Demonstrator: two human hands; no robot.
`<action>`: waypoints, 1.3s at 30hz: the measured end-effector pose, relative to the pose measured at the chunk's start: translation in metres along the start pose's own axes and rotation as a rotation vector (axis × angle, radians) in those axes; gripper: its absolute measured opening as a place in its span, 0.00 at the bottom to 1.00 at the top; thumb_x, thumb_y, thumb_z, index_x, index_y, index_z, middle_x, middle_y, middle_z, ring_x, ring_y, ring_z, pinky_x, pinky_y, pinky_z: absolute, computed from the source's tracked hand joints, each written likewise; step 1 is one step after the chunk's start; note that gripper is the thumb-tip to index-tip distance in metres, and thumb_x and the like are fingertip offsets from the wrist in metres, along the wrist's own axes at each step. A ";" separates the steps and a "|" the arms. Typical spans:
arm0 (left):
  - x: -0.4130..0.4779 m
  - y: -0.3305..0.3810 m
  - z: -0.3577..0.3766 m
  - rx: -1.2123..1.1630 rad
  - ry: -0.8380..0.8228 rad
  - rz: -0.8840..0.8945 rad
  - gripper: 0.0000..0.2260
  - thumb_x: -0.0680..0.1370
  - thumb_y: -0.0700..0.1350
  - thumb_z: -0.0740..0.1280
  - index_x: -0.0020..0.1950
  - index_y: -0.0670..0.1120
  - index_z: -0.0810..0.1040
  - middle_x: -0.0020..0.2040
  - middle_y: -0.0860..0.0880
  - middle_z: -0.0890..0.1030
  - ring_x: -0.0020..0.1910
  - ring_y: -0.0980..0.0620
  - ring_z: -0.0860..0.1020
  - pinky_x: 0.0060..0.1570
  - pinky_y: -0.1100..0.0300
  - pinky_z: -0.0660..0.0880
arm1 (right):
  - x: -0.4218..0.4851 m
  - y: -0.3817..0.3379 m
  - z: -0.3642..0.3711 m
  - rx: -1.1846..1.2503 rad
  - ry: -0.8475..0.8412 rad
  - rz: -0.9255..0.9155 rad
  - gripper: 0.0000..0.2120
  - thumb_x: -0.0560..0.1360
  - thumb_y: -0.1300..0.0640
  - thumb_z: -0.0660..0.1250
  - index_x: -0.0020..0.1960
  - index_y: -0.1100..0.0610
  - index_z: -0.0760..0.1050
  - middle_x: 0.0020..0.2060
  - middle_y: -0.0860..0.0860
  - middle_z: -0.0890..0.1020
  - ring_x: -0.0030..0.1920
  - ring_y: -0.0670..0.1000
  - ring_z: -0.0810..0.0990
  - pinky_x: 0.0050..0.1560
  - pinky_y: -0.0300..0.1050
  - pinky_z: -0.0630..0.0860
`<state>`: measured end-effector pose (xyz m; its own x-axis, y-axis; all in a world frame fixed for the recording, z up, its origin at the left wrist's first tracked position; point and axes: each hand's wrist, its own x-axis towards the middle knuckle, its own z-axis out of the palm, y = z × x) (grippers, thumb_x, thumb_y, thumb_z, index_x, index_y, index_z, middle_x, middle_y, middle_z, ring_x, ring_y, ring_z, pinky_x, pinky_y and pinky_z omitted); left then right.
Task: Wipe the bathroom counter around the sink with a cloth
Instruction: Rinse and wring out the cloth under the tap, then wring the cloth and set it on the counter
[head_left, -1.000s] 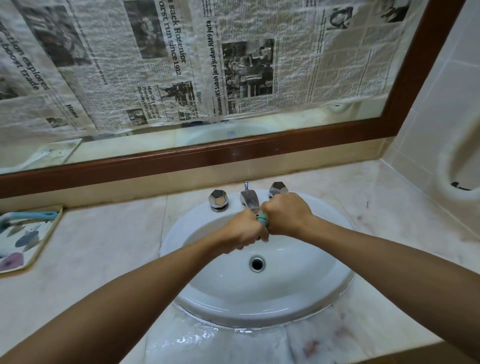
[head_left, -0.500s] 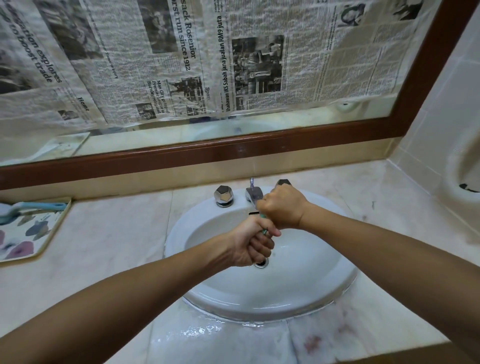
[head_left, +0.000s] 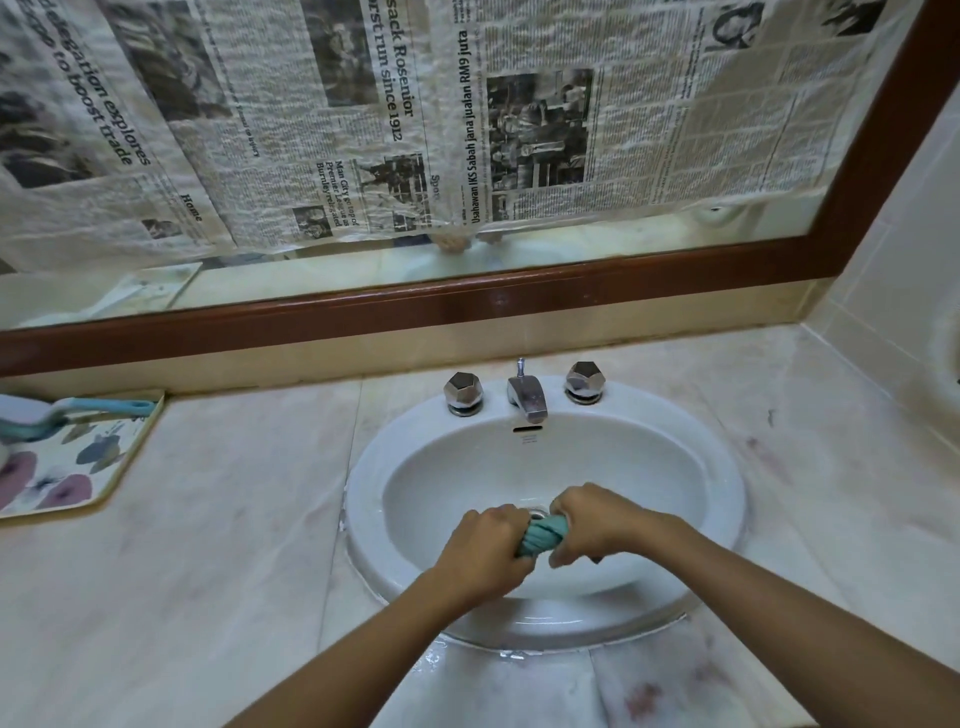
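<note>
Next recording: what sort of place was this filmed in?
A bathroom, likely in a home: a white oval ceramic sink with a chrome faucet sits in a pale marble counter, under a brown wood-framed mirror pasted over with newspaper.

Soft, even, dimmish indoor light; faint sheen on sink (head_left: 363, 499) rim; wide-angle bending at edges.
</note>
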<state>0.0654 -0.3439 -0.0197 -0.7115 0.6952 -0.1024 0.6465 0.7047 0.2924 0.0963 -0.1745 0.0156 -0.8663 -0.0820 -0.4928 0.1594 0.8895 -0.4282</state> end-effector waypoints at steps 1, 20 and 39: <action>-0.005 -0.004 0.007 0.012 0.013 0.000 0.09 0.75 0.49 0.62 0.53 0.48 0.74 0.51 0.48 0.79 0.50 0.45 0.76 0.42 0.57 0.61 | -0.001 0.000 0.004 0.079 -0.039 -0.008 0.11 0.67 0.54 0.75 0.36 0.48 0.72 0.32 0.47 0.77 0.27 0.45 0.75 0.29 0.37 0.73; -0.037 0.036 0.022 -1.115 0.168 -0.630 0.05 0.77 0.44 0.68 0.47 0.55 0.79 0.51 0.52 0.83 0.46 0.58 0.79 0.45 0.68 0.71 | -0.005 -0.001 0.080 0.684 0.502 0.373 0.12 0.72 0.54 0.69 0.34 0.51 0.69 0.40 0.56 0.78 0.39 0.57 0.78 0.41 0.48 0.72; -0.041 0.026 0.030 -1.439 0.340 -0.707 0.30 0.59 0.58 0.76 0.57 0.47 0.76 0.43 0.39 0.84 0.44 0.44 0.84 0.47 0.47 0.81 | -0.036 -0.020 0.082 1.245 0.263 0.188 0.04 0.69 0.71 0.71 0.42 0.64 0.81 0.36 0.60 0.84 0.37 0.56 0.82 0.41 0.47 0.78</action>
<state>0.1196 -0.3503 -0.0364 -0.8870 0.1122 -0.4479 -0.4497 0.0109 0.8931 0.1631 -0.2260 -0.0201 -0.8267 0.2156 -0.5197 0.4976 -0.1510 -0.8542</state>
